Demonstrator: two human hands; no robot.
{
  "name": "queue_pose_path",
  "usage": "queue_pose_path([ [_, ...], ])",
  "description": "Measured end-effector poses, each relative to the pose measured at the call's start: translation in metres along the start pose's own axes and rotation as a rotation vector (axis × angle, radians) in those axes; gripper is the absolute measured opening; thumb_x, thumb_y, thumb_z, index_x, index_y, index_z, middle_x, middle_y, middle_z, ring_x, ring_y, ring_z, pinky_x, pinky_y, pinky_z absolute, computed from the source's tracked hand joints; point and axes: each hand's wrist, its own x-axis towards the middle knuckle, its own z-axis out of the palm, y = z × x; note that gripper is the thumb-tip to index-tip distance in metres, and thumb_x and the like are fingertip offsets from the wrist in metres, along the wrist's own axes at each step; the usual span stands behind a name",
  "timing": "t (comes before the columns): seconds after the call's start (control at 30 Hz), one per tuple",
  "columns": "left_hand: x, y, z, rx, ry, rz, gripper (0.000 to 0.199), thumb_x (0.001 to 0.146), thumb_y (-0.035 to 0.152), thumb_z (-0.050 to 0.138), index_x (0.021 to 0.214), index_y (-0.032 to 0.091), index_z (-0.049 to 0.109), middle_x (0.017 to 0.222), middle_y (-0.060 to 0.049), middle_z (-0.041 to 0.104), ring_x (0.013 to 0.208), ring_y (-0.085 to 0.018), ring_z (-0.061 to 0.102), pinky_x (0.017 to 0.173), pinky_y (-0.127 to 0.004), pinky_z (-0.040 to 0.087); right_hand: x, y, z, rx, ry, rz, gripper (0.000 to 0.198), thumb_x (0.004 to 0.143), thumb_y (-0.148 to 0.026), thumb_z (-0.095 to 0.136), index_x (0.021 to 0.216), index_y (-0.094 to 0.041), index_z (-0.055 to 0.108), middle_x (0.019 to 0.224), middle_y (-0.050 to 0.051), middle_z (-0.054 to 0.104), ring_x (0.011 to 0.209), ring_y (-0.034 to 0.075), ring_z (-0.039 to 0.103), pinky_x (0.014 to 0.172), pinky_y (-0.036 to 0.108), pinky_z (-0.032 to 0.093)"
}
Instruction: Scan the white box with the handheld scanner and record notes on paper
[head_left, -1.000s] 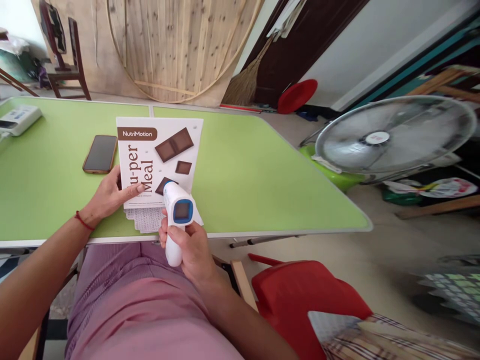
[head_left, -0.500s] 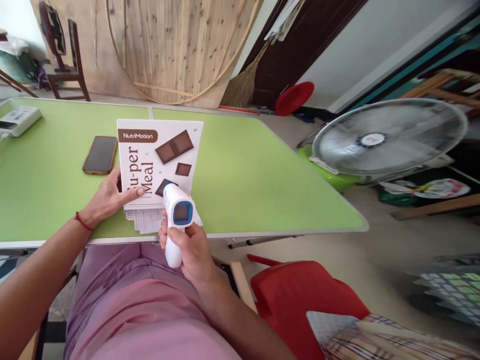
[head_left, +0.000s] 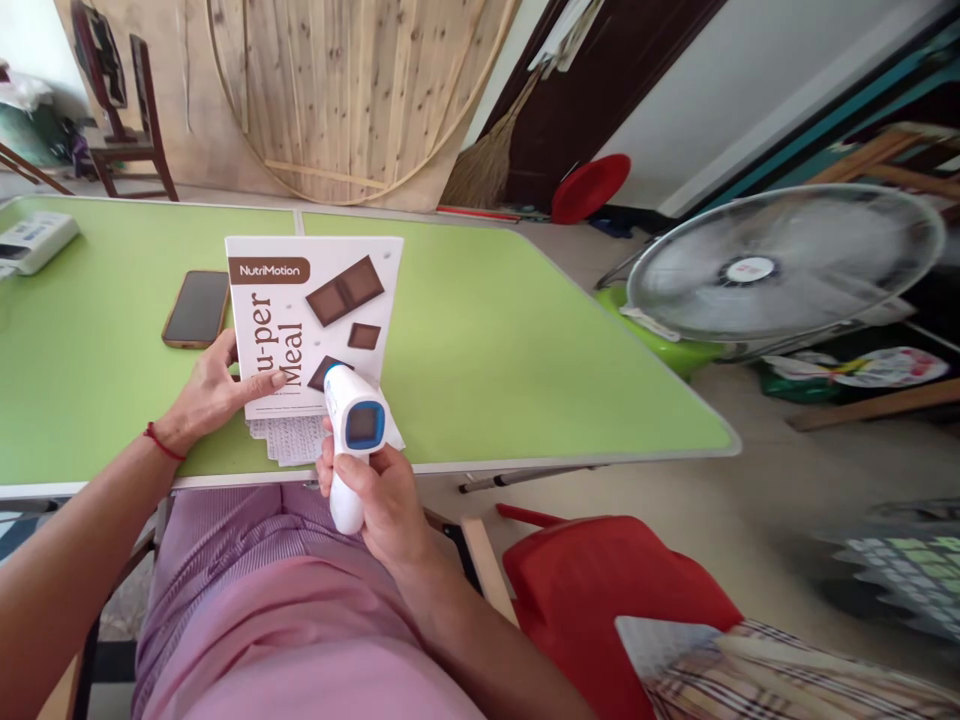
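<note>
My left hand (head_left: 217,390) grips the lower left edge of a white NutriMotion box (head_left: 352,345) printed with chocolate pieces, its thumb across the front. The box stands tilted over the green table, and printed paper sheets (head_left: 292,440) stick out beneath it. In my right hand (head_left: 386,495) is a white infrared thermometer (head_left: 347,500) with a blue-rimmed screen, held by the handle. Its head points at the lower part of the box; whether they touch I cannot tell. The screen looks dark grey, with no reading I can make out.
A phone (head_left: 196,310) lies on the green table (head_left: 480,340) left of the box. At the far left sits a white device (head_left: 37,240). A fan (head_left: 750,270) stands right of the table, and a red chair (head_left: 600,600) is at my right.
The box has shifted very slightly left in the view. Both hands keep the same hold, and the thermometer stays almost where it was.
</note>
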Motion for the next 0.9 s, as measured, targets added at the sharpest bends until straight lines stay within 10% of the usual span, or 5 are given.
queue_pose_path([
  [0.37,0.001,-0.005,0.0,-0.073,0.062,0.069,0.058,0.069,0.056,0.08,0.107,0.016,0.061,0.115,-0.013,0.068,0.108,-0.034,0.064,0.096,-0.051,0.051,0.001,-0.019,-0.015,-0.041,-0.08,-0.101,0.03,0.081,-0.05,0.068,0.08,-0.021,0.062,0.066,0.0,0.062,0.057,0.013,0.053,0.053,0.028,0.045],
  [0.63,0.007,-0.016,0.0,0.117,0.178,0.173,0.061,0.073,0.058,0.076,0.115,0.017,0.057,0.126,-0.015,0.062,0.119,-0.037,0.058,0.101,-0.056,0.048,0.038,-0.07,-0.11,-0.916,0.065,-0.468,0.05,0.082,-0.044,0.07,0.126,-0.021,0.063,0.12,0.011,0.069,0.107,0.028,0.066,0.088,0.041,0.056],
  [0.9,0.011,-0.018,0.0,0.187,0.16,0.303,0.057,0.081,0.057,0.071,0.121,0.022,0.051,0.129,-0.013,0.059,0.122,-0.035,0.056,0.104,-0.054,0.048,0.093,-0.052,-0.141,-1.44,-0.056,-0.538,0.041,0.082,-0.028,0.066,0.122,-0.02,0.065,0.108,0.013,0.074,0.099,0.034,0.067,0.092,0.053,0.049],
])
